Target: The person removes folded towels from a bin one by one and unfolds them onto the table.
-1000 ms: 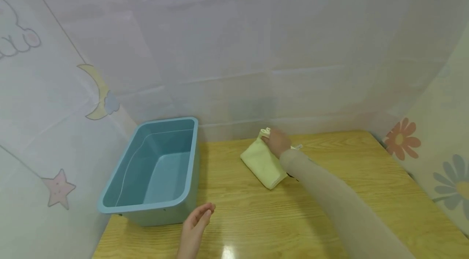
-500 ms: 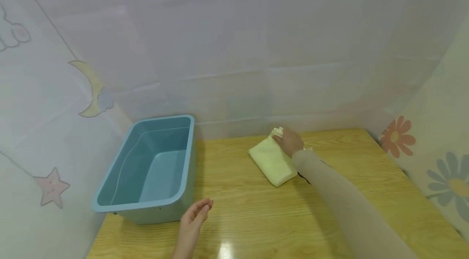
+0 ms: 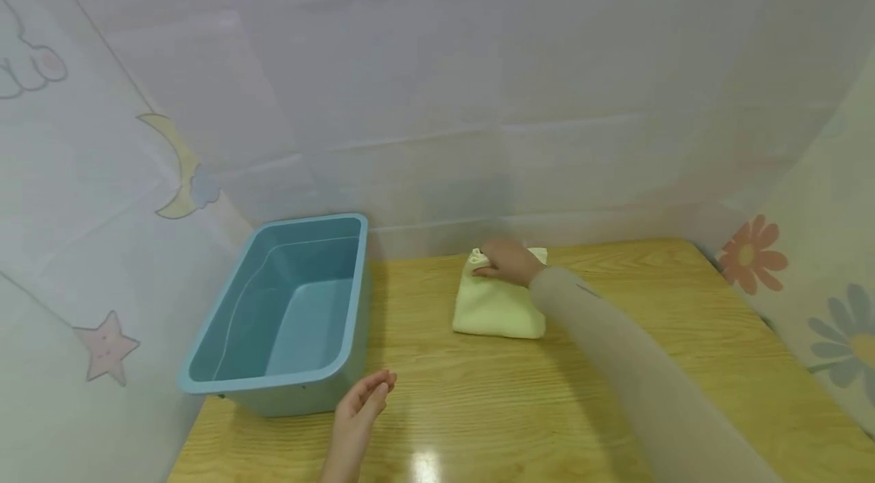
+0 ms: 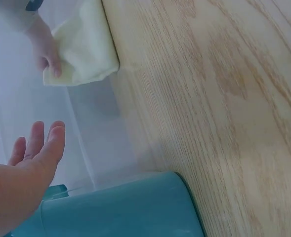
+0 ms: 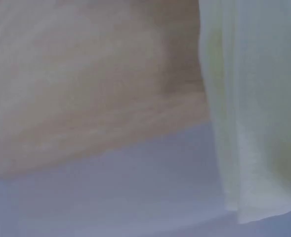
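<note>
A folded pale yellow towel (image 3: 499,312) is held by its upper edge in my right hand (image 3: 509,261), thumb on the near face and fingers going behind it. Its lower edge faces the front, close over the wooden table. In the left wrist view the towel (image 4: 88,47) hangs from the right hand (image 4: 45,49). The right wrist view has only the towel's layered side (image 5: 264,113), blurred, with the hand out of sight. My left hand (image 3: 358,407), fingers loosely bent and holding nothing, hovers by the front right corner of a blue plastic tub (image 3: 358,301).
The tub stands at the left of the wooden table (image 3: 437,384), and no contents show inside it. A pale cloth backdrop (image 3: 437,88) rises behind the table, with printed sides bearing a star (image 3: 105,346) and flowers (image 3: 750,255).
The towel first shifted right in the right hand, then came back left and turned, so its lower edge now lies level toward the front. The left hand has barely moved.
</note>
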The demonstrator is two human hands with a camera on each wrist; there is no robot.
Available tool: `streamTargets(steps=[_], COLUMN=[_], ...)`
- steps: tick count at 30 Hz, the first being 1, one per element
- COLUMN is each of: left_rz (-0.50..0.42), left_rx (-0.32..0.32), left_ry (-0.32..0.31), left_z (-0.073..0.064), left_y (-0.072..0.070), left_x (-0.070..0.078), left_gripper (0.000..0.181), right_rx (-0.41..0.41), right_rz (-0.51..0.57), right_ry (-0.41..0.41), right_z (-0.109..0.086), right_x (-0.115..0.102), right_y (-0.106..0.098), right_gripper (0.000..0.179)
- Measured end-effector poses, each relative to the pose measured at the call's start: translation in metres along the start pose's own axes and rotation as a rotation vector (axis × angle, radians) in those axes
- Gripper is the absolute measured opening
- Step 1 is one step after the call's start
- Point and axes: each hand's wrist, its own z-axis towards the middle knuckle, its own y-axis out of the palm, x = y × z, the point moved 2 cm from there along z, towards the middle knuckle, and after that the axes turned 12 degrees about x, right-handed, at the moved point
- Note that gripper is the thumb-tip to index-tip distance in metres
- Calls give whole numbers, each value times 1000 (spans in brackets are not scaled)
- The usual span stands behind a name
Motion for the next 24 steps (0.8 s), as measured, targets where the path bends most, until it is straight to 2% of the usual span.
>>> streamTargets(steps=[5, 8, 12, 20, 24], left_rz=[8, -1, -13, 25, 31], left_rx=[4, 11, 25, 39, 50], left_ry=[-3, 0, 14, 12, -5], left_z=[2, 2, 2, 3, 6], left_y=[-4, -6, -9, -16, -19], left_x=[-2, -3, -4, -11, -16], left_gripper=[44, 43, 41, 41, 41], right_rx=[-82, -146, -211, -239, -244], right_rz=[-31, -60, -84, -279, -344], right_ry=[-283, -433, -616, -1024, -1135], right_z=[18, 25, 34, 42, 48], right_x=[-19, -33, -53, -95, -116], right_y=[13, 22, 33, 61, 73], right_gripper=[38, 44, 44, 48, 52])
